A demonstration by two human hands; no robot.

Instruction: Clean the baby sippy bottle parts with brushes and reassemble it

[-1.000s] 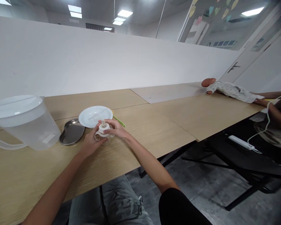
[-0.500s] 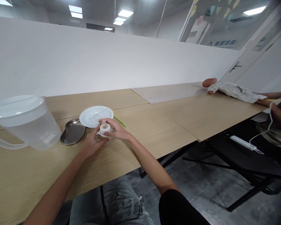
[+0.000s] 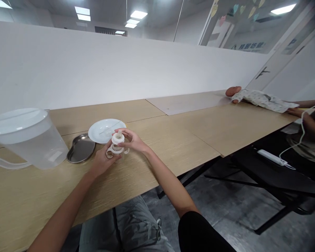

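Note:
A small clear baby bottle (image 3: 117, 151) with side handles stands on the wooden table (image 3: 173, 140). My left hand (image 3: 102, 161) is wrapped round the bottle's body from the left. My right hand (image 3: 132, 140) pinches the white nipple cap (image 3: 117, 138), which sits a little above the bottle's neck. Just behind the hands lie a white plate (image 3: 105, 129) and a steel kidney-shaped tray (image 3: 81, 149).
A large clear plastic pitcher (image 3: 26, 138) with a lid stands at the left. A white partition wall (image 3: 120, 66) runs along the table's far side. A baby doll (image 3: 257, 98) lies far right, near another person's arm (image 3: 308, 122). A power strip (image 3: 271, 157) lies on the dark bench.
My right hand has lifted the nipple cap slightly off the bottle. My left hand has kept its hold on the bottle in the same spot.

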